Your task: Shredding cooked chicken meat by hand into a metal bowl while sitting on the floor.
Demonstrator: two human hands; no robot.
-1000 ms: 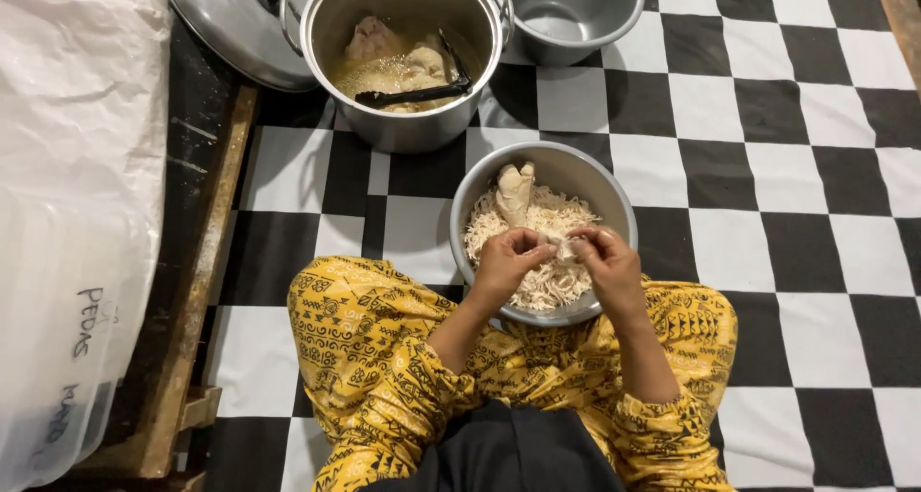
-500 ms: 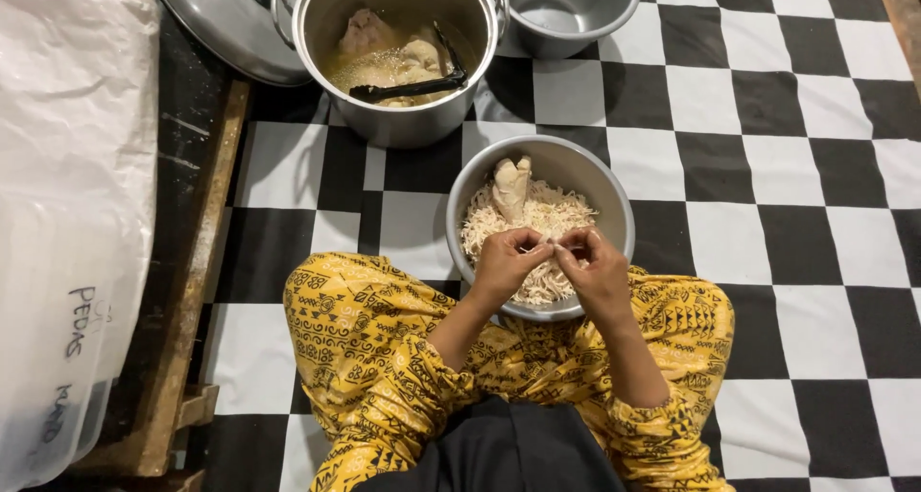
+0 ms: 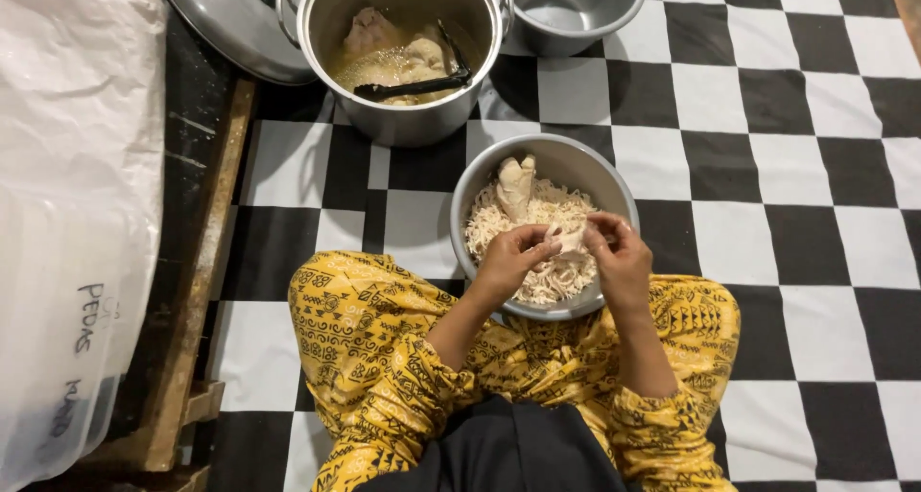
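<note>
I sit cross-legged in yellow patterned trousers on a black-and-white chequered floor. A metal bowl [image 3: 470,190] rests by my knees, heaped with pale shredded chicken [image 3: 537,276] and one whole piece of chicken [image 3: 515,185] standing at its far side. My left hand [image 3: 508,260] and my right hand [image 3: 619,259] meet over the bowl. Both pinch a small piece of cooked chicken [image 3: 568,240] between the fingertips.
A large metal pot [image 3: 403,118] beyond the bowl holds chicken pieces in broth and a dark ladle [image 3: 413,86]. Its lid [image 3: 225,27] leans at the left. An empty metal bowl [image 3: 576,12] stands at the top. White plastic sheeting [image 3: 77,166] and a wooden plank [image 3: 206,271] line the left.
My hands stay over the bowl and have worked the piece of chicken between the fingers. The view has shifted slightly; pot and bowls have not moved.
</note>
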